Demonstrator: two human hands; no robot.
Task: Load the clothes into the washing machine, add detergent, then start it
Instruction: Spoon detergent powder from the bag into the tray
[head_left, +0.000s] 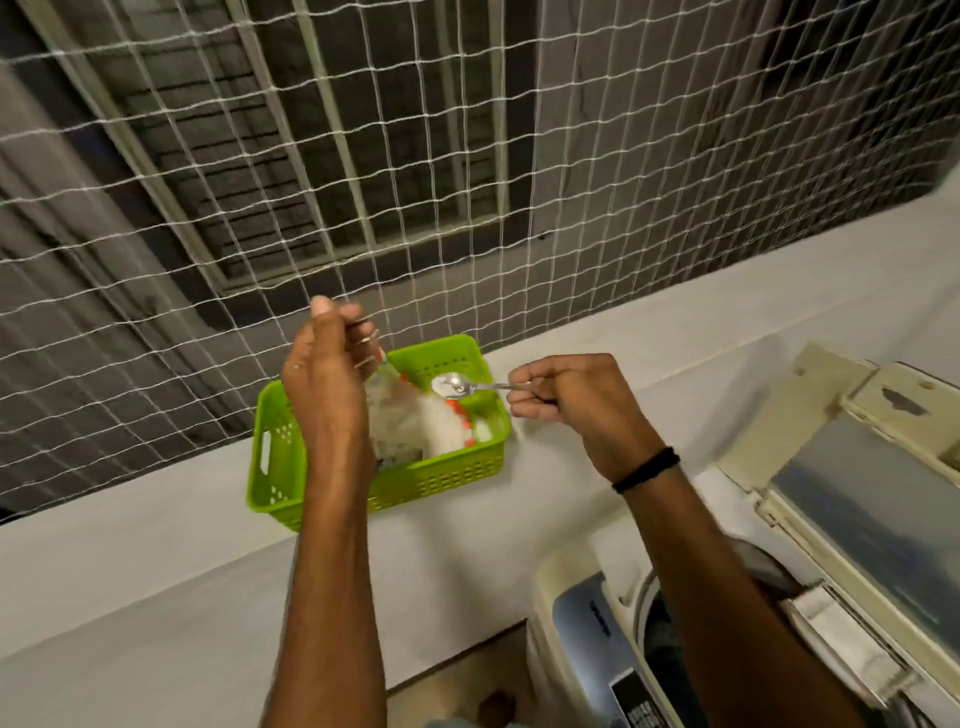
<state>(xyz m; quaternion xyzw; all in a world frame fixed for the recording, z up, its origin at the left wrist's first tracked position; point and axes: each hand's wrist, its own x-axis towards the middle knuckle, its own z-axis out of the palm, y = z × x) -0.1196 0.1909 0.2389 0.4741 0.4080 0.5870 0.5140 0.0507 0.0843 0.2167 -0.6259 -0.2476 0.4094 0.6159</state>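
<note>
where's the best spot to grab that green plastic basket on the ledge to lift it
Take the green plastic basket by the handle slot cut in its left end wall, coming from the left and hooking fingers through. Its long perforated walls offer no hold, and the left hand and clear detergent bag crowd the top.

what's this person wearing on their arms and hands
No sleeves show; both forearms are bare. A thick black band circles the wrist of the right hand. The left hand has no band at its wrist. No gloves.
</note>
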